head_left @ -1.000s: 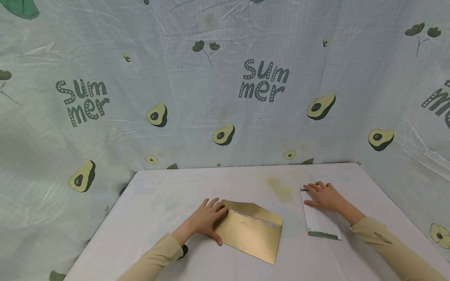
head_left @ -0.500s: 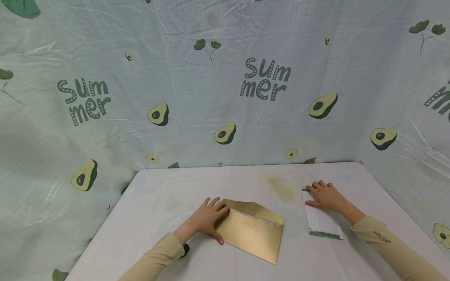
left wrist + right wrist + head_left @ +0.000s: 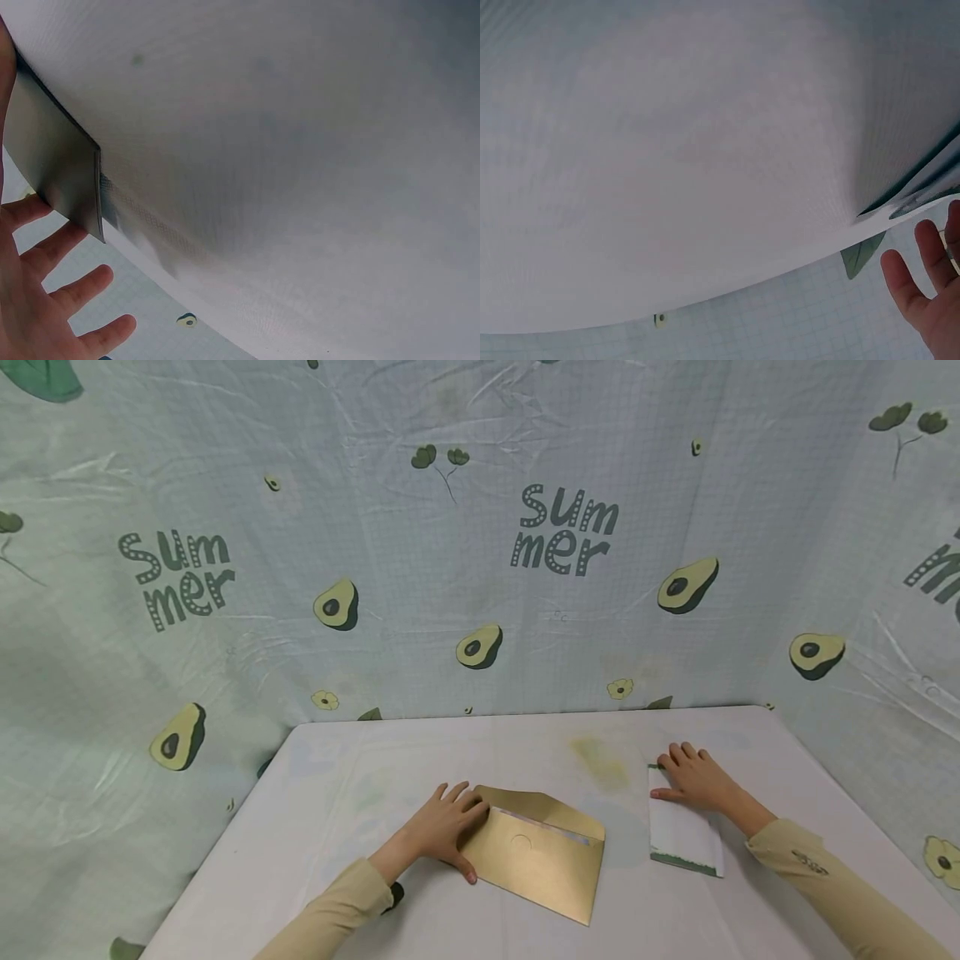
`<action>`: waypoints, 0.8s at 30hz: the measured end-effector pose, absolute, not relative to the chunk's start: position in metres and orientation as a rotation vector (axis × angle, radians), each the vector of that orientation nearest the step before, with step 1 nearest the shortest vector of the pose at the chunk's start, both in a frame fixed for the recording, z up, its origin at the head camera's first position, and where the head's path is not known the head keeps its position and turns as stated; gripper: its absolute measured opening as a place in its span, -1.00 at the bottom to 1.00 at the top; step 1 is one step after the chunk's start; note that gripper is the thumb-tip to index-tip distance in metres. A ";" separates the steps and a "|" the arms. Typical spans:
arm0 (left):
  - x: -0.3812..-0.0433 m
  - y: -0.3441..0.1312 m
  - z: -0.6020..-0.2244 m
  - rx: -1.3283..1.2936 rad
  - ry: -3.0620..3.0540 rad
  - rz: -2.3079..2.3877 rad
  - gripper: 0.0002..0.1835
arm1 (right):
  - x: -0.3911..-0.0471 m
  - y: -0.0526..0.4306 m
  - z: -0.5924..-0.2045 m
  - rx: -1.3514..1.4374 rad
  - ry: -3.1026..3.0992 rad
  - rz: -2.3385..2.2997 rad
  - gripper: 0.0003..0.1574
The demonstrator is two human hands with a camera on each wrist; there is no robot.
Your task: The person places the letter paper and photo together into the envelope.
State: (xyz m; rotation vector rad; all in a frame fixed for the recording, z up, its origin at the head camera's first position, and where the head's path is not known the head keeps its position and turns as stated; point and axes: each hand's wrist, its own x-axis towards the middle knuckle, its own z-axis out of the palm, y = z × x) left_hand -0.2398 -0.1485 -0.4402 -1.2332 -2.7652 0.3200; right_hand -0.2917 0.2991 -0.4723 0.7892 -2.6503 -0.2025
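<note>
Across the left end of a gold envelope (image 3: 536, 870) lies my left hand (image 3: 444, 827), thumb at its near edge and fingers at the far edge. The envelope's flap is up, and a pale strip (image 3: 573, 836) shows at its mouth. The left wrist view shows two fingertips against the edge of the envelope (image 3: 64, 150), other fingers spread free. To the right, my right hand (image 3: 697, 783) holds a white folded card (image 3: 678, 835) with green along its ends. Its layers gape in the right wrist view, near my right hand (image 3: 937, 300); the thumb is hidden there.
Both things lie on a white-covered table (image 3: 360, 768) with a yellowish stain. A curtain (image 3: 420, 560) printed with avocados and lettering hangs behind and at the sides. A small dark object (image 3: 395, 896) shows beside the left cuff.
The near end of the white card has swung slightly left and toward me under my right hand. My left hand and the gold envelope have stayed in place.
</note>
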 end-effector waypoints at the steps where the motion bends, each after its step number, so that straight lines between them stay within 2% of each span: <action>1: -0.240 -0.148 -0.440 -1.233 -2.765 0.321 0.16 | -0.292 0.300 -0.473 0.789 -2.643 -0.202 -0.31; 11: -0.240 -0.148 -0.439 -1.223 -2.778 0.333 0.16 | -0.297 0.304 -0.482 0.821 -2.526 -0.134 -0.15; 24: -0.239 -0.148 -0.438 -1.230 -2.764 0.323 0.16 | -0.293 0.300 -0.471 0.780 -2.615 -0.222 -0.22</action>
